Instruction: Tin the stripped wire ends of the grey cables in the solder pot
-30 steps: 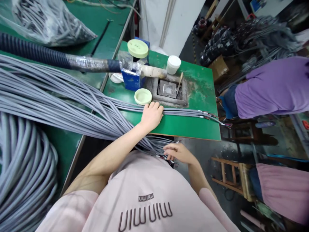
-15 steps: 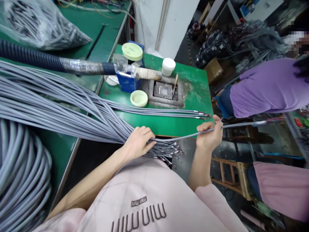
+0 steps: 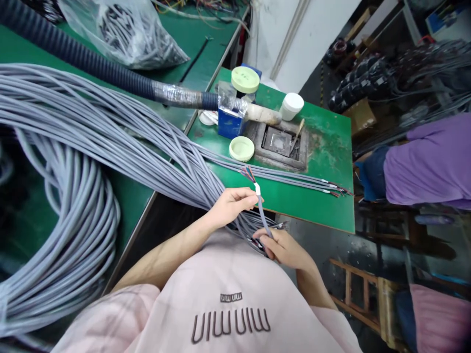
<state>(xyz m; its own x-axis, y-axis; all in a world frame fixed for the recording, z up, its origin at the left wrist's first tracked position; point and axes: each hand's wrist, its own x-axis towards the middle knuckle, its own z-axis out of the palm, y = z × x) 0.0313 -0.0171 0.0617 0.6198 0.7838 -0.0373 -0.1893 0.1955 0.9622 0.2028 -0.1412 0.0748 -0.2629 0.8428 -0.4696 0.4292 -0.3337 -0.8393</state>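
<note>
A single grey cable [image 3: 262,215] stands up between my hands. Its stripped end, with thin coloured wires [image 3: 248,173] above a white band [image 3: 257,188], points up and away from me. My left hand [image 3: 235,205] pinches it just below the band, thumb against fingers. Lower down, my right hand [image 3: 282,246] is closed around the same cable. Behind my left hand a thick bundle of grey cables [image 3: 147,147] runs in from the left. Several of its cables lie across the green table [image 3: 294,203], their wire ends [image 3: 336,189] at the right. Other cable ends hang below my hands, partly hidden.
A dark ribbed hose [image 3: 110,71] ends above a square metal pot [image 3: 279,142] with a stick in it. Nearby are a pale green lid [image 3: 242,148] and a white tub [image 3: 292,106]. Coiled cable [image 3: 84,215] lies left. A person in purple [image 3: 430,162] is at the right.
My right hand has come in from the far right, toward my body. The cable's wire end is now up by my left hand, which pinches it. The view has shifted left.
</note>
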